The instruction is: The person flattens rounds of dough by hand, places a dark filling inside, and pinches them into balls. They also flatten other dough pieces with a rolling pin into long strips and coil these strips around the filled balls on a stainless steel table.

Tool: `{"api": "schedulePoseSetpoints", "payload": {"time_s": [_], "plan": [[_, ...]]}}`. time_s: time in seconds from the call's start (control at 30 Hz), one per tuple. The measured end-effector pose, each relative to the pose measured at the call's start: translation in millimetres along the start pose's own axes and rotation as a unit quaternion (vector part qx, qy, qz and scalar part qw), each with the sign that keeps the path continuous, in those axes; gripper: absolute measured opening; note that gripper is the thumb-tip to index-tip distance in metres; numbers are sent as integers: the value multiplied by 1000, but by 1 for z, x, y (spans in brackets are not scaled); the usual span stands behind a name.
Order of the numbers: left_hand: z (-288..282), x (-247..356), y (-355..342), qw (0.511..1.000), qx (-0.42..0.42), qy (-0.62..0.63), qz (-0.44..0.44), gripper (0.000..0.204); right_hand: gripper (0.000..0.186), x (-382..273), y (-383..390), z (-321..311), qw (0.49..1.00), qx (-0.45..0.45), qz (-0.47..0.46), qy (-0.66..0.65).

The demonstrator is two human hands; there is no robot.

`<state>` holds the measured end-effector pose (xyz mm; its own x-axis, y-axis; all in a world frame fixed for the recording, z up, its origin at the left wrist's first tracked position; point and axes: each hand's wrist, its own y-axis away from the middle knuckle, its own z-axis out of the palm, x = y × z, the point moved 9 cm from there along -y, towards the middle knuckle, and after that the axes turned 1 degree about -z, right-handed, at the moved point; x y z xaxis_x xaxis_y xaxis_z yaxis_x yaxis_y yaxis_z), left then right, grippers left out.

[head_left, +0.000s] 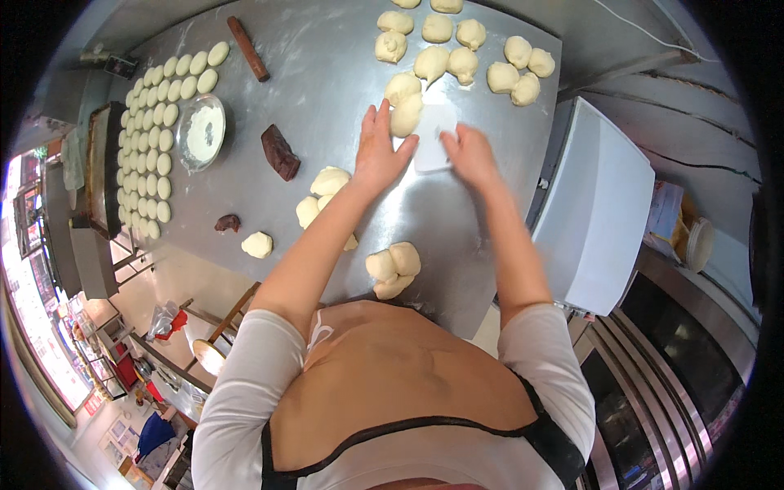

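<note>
two hands (380,153) flank one dough lump (406,117), the right apparently holding one scraper (434,137).

- This is looking like a bakery kitchen, a working one more than a home's.
- A broad metal tabletop (453,233) is carrying many pale dough lumps (437,29) and closely set rows of flat dough rounds (165,140).
- A metal bowl (202,135) is holding white powder, probably flour, and a wooden rolling pin (247,49) is lying nearby.
- A flat white scraper (433,140) is resting against the tabletop, and pale dust is streaking the metal.
- The person is wearing a tan apron (392,371) with black edging.
- Metal-framed units with dark panels (678,331), possibly ovens, are standing at the right.
- Loaded shelves (114,355) are filling part of the lower left.
</note>
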<state>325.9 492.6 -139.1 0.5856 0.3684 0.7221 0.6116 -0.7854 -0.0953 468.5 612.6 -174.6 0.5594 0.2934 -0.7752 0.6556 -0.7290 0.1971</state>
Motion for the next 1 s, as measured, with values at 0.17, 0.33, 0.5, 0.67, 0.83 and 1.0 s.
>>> {"api": "schedulePoseSetpoints", "payload": {"time_s": [0.17,0.33,0.5,0.67,0.83,1.0], "plan": [[5,-5,29,994,-67,51,-69,44,32,-14,76,-5,994,-105,34,-4],[-8,29,107,974,-181,-112,83,55,34,118,39,-130,988,91,102,-74],[-7,37,117,950,-229,-188,101,62,40,167,-110,-270,968,190,47,157],[-10,55,102,964,-215,-119,103,53,41,263,-245,-334,927,193,-35,319],[-3,43,123,970,-218,-103,32,42,39,162,-277,-183,967,-181,-14,178],[2,37,133,974,-226,-31,6,38,34,144,-228,-186,962,-246,66,99]]}}
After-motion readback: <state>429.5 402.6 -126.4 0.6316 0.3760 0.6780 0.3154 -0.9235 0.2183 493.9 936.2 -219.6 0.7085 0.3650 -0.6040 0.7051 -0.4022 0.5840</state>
